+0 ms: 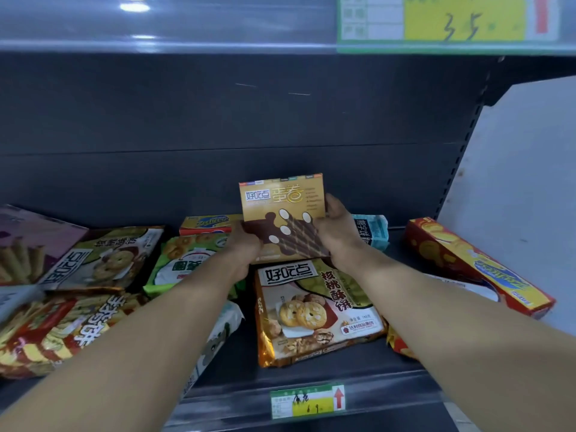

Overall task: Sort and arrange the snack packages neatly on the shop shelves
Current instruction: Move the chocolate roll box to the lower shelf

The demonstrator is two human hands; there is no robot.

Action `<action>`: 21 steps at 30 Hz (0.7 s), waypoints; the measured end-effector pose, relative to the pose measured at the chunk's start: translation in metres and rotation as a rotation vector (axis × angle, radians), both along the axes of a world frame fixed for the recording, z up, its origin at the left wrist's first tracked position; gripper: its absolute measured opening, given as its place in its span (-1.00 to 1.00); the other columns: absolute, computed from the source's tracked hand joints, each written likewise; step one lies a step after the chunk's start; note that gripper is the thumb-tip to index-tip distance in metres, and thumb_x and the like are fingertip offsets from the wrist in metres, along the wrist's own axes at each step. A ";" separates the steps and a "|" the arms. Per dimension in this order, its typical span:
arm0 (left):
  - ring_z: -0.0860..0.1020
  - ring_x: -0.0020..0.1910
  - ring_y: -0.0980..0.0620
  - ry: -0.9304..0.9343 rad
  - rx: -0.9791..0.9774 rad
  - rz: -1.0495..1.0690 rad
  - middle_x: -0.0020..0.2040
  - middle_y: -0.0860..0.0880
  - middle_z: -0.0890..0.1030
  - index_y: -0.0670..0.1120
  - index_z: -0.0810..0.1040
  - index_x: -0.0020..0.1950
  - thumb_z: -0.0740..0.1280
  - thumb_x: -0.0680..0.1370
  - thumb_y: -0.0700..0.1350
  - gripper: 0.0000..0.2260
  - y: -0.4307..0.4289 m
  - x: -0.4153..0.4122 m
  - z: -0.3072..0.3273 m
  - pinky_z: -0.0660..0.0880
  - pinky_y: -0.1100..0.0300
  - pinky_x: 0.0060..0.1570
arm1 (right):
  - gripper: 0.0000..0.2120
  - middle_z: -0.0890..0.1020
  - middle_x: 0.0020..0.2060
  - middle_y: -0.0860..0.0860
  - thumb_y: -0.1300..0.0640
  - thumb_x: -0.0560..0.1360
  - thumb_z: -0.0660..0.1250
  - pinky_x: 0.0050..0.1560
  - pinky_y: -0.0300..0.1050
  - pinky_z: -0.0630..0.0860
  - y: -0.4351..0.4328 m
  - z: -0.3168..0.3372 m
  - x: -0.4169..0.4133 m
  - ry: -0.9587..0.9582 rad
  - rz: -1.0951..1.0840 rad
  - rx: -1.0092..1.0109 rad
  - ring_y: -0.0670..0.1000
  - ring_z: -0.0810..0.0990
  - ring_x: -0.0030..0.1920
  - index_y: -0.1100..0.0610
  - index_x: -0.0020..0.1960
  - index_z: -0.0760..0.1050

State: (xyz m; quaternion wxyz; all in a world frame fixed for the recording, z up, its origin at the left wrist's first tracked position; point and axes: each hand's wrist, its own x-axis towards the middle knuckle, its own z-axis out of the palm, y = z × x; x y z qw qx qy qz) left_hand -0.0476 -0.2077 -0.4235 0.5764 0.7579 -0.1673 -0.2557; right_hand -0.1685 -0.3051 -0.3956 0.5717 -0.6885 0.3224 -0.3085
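Head view, go: what's in the hands?
— One orange-and-brown cardboard egg-roll box (282,213), upright, face to camera, slightly tilted. Its lower left corner is gripped by the left hand (246,244); the right hand (336,226) curls round its right edge.
Where is it?
— Mid-shelf, over the far end of a gold plastic walnut-cookie bag (314,310) lying flat on the dark grey metal shelf (311,369). Can't tell whether the box's bottom touches that bag.
Neighbours?
— A green plastic cookie bag (184,260) just left of the left hand, a flat yellow cardboard box (208,222) behind it, a light-blue plastic packet (374,232) behind the right hand. A long red-and-yellow cardboard box (477,269) leans at far right, well apart.
Front rail?
— A green-and-yellow paper price tag (308,400) with a red arrow.
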 end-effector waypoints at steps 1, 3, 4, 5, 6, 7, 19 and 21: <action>0.47 0.08 -0.06 -0.003 -0.006 0.023 0.21 -0.11 0.50 -0.11 0.26 0.38 0.17 0.55 -0.35 -0.59 0.002 0.002 0.000 0.43 0.06 0.07 | -0.58 0.65 -0.05 -0.12 0.37 0.50 0.16 0.03 0.02 0.61 0.001 -0.002 0.002 0.008 -0.001 0.010 0.00 0.64 0.02 -0.03 0.23 0.44; 0.47 0.06 -0.06 -0.015 -0.008 0.056 0.20 -0.10 0.51 -0.11 0.26 0.38 0.16 0.55 -0.36 -0.58 0.004 0.003 -0.001 0.44 0.06 0.04 | -0.54 0.63 -0.05 -0.13 0.37 0.49 0.18 0.00 -0.06 0.61 0.000 -0.006 0.004 0.025 0.013 0.044 -0.06 0.63 -0.01 -0.02 0.29 0.40; 0.47 0.07 -0.07 -0.029 0.000 0.065 0.21 -0.11 0.52 -0.10 0.26 0.39 0.14 0.54 -0.37 -0.56 0.004 0.003 -0.002 0.46 0.04 0.06 | -0.54 0.64 -0.02 -0.10 0.37 0.49 0.20 0.04 -0.04 0.59 -0.001 -0.008 0.003 0.031 0.027 0.069 -0.05 0.62 0.00 0.01 0.31 0.39; 0.48 0.07 -0.08 -0.038 0.008 0.069 0.21 -0.12 0.52 -0.09 0.26 0.40 0.13 0.54 -0.38 -0.55 0.003 0.002 -0.002 0.48 0.03 0.06 | -0.55 0.65 0.00 -0.06 0.36 0.49 0.22 0.07 -0.01 0.58 -0.003 -0.010 0.002 0.038 0.040 0.097 -0.03 0.62 0.03 0.03 0.32 0.39; 0.49 0.05 -0.09 -0.043 0.017 0.069 0.18 -0.12 0.53 -0.08 0.27 0.40 0.12 0.53 -0.38 -0.54 0.001 0.000 -0.003 0.51 0.03 0.01 | -0.57 0.66 0.01 -0.04 0.36 0.50 0.24 0.07 0.00 0.58 -0.005 -0.012 0.000 0.044 0.051 0.116 -0.01 0.62 0.04 0.05 0.31 0.40; 0.51 0.01 -0.08 -0.047 0.018 0.065 0.12 -0.11 0.55 -0.08 0.30 0.39 0.11 0.53 -0.38 -0.56 0.000 -0.003 -0.003 0.52 0.07 -0.09 | -0.59 0.66 0.00 -0.04 0.36 0.50 0.25 0.04 -0.03 0.58 -0.007 -0.013 -0.003 0.058 0.053 0.113 0.00 0.62 0.04 0.05 0.29 0.41; 0.52 0.17 -0.12 -0.131 0.056 -0.116 0.24 -0.14 0.53 -0.08 0.31 0.41 0.43 0.42 -0.36 -0.39 -0.026 -0.033 0.005 0.49 0.12 -0.02 | -0.67 0.55 0.10 0.10 0.32 0.49 0.11 0.01 0.00 0.51 -0.031 -0.004 -0.028 0.095 -0.308 0.004 0.06 0.53 -0.02 0.10 0.22 0.38; 0.50 0.21 -0.11 -0.123 0.039 -0.136 0.27 -0.13 0.52 -0.07 0.30 0.43 0.44 0.41 -0.34 -0.36 -0.027 -0.033 0.006 0.48 0.08 0.12 | -0.65 0.49 0.17 0.14 0.29 0.47 0.10 0.15 0.06 0.48 -0.029 -0.001 -0.026 0.097 -0.372 -0.019 0.12 0.50 0.06 0.13 0.24 0.37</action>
